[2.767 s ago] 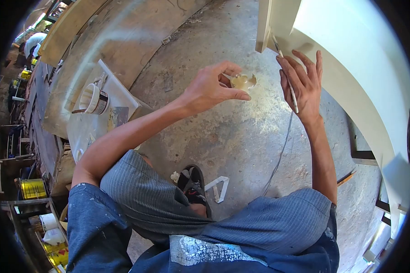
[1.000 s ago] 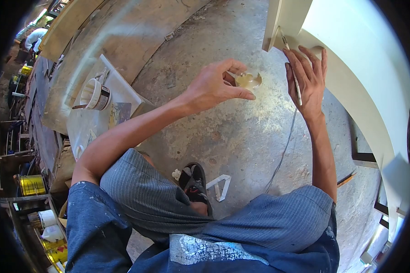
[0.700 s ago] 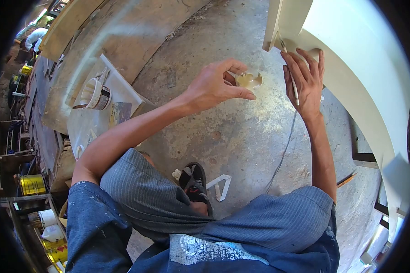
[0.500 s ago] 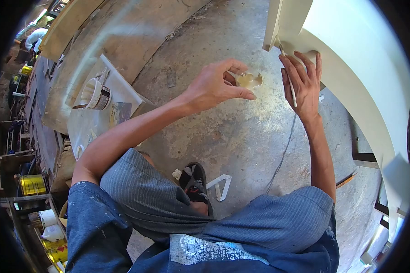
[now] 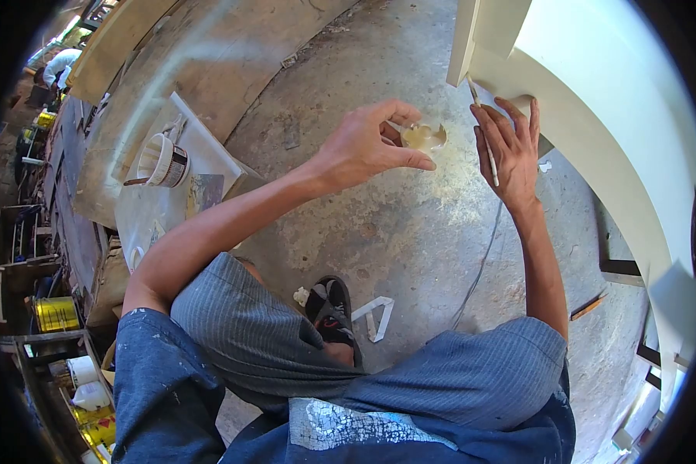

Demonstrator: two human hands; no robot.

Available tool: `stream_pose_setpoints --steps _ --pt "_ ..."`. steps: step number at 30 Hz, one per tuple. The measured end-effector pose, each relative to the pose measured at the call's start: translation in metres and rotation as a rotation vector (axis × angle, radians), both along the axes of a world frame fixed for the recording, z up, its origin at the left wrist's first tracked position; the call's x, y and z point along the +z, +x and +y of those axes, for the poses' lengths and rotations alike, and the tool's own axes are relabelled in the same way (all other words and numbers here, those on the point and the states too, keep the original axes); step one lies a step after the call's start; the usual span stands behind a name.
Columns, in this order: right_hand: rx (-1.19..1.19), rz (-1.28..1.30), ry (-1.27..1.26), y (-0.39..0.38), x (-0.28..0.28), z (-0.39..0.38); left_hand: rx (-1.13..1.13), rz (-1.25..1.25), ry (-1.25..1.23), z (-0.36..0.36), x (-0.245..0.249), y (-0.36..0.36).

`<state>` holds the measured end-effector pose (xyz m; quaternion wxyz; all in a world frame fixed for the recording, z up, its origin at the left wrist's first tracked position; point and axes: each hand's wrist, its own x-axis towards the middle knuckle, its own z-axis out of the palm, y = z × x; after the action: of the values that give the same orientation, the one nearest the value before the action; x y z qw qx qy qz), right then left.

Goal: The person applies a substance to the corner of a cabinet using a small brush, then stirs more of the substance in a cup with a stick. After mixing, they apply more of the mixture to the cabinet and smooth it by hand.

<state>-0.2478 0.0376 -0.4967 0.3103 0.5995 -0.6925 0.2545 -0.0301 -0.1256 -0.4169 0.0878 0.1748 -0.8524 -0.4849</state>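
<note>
Concrete floor (image 5: pixel 348 232) below; curved cream panel (image 5: pixel 595 135) at upper right. Pale board (image 5: pixel 213 151) at left carries a tub (image 5: pixel 166 165). Left hand (image 5: pixel 367 143): thumb and fingers clamped on a small jagged-rimmed cup (image 5: pixel 424 139), pale liquid inside, above floor. Right hand (image 5: pixel 512 158): fingers closed on thin brush (image 5: pixel 474 93), tip at panel's upright; contact cannot be told.

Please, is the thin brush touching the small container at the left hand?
Apart. The head view shows floor between the small container and the thin brush in the right hand.
</note>
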Motion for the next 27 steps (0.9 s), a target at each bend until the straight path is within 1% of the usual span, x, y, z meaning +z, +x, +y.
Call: stream_pose_setpoints --steps 8,13,17,19,22,27 --pt "-0.004 -0.016 0.056 -0.001 -0.010 0.003 -0.005 -0.012 -0.004 0.000 0.000 -0.001" --pt "0.006 -0.041 0.010 0.003 -0.006 0.007 -0.002 -0.012 -0.019 0.002 0.001 -0.001" --pt "0.014 -0.079 -0.050 0.002 -0.001 0.008 0.009 0.031 0.030 -0.005 -0.012 -0.002" --pt "0.024 -0.091 -0.066 0.000 0.001 0.007 0.003 0.041 0.041 -0.003 -0.010 -0.003" --pt "0.018 -0.081 -0.076 -0.001 0.003 0.008 0.003 -0.023 0.056 0.001 -0.001 -0.003" --pt "0.022 -0.069 -0.071 -0.004 0.000 0.008 -0.003 -0.031 0.041 0.000 -0.003 -0.003"
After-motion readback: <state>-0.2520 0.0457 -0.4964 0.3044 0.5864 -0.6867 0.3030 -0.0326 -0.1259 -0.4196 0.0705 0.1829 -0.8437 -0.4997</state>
